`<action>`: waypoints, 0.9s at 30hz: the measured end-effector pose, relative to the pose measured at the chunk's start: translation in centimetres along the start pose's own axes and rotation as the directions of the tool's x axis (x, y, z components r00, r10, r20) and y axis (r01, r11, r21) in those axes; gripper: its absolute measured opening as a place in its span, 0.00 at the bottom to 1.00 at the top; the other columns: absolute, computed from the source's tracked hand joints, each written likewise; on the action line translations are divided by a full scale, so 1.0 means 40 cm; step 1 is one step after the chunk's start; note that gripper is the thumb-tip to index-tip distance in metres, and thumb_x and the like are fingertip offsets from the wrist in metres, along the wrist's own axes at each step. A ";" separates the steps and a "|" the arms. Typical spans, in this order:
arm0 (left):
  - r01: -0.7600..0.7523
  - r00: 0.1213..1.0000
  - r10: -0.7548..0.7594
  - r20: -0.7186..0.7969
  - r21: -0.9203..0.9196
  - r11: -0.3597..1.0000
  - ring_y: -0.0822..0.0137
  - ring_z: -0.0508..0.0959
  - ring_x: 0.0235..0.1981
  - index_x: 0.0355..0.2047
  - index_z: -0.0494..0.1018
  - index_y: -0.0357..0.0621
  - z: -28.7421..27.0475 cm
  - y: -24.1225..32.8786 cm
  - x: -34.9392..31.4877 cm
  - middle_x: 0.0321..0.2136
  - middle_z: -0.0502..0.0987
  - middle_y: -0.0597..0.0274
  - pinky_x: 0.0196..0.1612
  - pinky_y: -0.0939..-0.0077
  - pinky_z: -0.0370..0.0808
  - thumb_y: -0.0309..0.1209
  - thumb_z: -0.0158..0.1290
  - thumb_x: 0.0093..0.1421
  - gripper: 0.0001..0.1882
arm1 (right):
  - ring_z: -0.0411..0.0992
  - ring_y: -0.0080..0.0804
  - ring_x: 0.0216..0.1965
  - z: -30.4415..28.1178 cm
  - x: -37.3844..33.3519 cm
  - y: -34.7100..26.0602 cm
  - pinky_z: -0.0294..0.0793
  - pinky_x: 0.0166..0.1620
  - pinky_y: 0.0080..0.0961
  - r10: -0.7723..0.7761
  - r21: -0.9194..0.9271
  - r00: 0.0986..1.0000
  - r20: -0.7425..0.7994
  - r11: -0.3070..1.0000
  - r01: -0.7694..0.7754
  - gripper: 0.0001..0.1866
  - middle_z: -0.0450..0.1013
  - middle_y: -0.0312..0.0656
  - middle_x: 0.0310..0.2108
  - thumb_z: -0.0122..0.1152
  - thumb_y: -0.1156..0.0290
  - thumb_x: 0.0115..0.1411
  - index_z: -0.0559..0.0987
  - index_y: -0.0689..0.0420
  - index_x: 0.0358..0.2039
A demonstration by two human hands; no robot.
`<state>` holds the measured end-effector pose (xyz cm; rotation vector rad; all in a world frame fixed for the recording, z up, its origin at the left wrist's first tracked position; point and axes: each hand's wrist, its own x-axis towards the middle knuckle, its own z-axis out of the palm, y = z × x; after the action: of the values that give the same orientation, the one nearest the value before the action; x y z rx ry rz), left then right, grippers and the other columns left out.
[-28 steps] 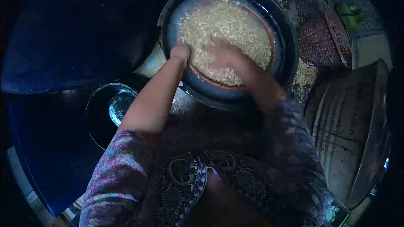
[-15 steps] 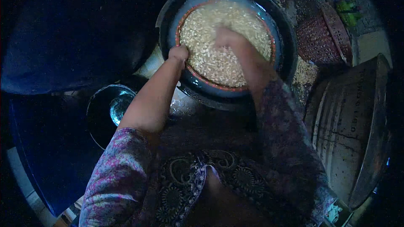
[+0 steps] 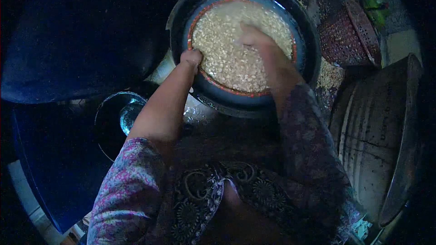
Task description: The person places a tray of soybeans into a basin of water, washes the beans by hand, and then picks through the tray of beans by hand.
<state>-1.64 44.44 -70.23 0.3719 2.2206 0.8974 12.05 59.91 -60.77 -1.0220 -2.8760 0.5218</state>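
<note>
A round basket with an orange-red rim (image 3: 252, 94) sits in a wide dark basin (image 3: 176, 16) of water. Pale split beans or kernels (image 3: 222, 54) fill the basket, with cloudy water over the far part. My left hand (image 3: 191, 57) is closed round the basket's left rim. Toward the middle right, my right hand (image 3: 256, 37) is down among the kernels. Its thumb side shows above the water, but the other fingers are hidden and blurred.
Left of my left forearm stands a dark bucket (image 3: 96, 122) with shiny water inside. A reddish perforated basket (image 3: 340, 36) lies to the right, near scattered kernels (image 3: 329, 79). A large worn tub (image 3: 370, 136) leans at the right; a big dark blue shape (image 3: 68, 63) fills the left.
My right hand has shifted slightly right through the kernels, and its thumb side shows more clearly. My left hand keeps its hold on the rim.
</note>
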 end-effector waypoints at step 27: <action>-0.147 0.972 0.233 -0.023 0.716 0.682 0.61 0.71 0.32 0.27 0.70 0.39 -0.138 0.207 -0.167 0.29 0.71 0.53 0.34 0.72 0.68 0.40 0.47 0.42 0.18 | 0.67 0.48 0.27 -0.115 -0.189 0.292 0.64 0.29 0.34 0.503 0.030 0.859 -0.097 0.864 -0.503 0.15 0.68 0.54 0.23 0.43 0.63 0.46 0.72 0.62 0.22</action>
<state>-0.75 44.38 -58.29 0.9491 2.6066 0.0899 25.72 65.06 -59.74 -1.7583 -2.4971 0.4738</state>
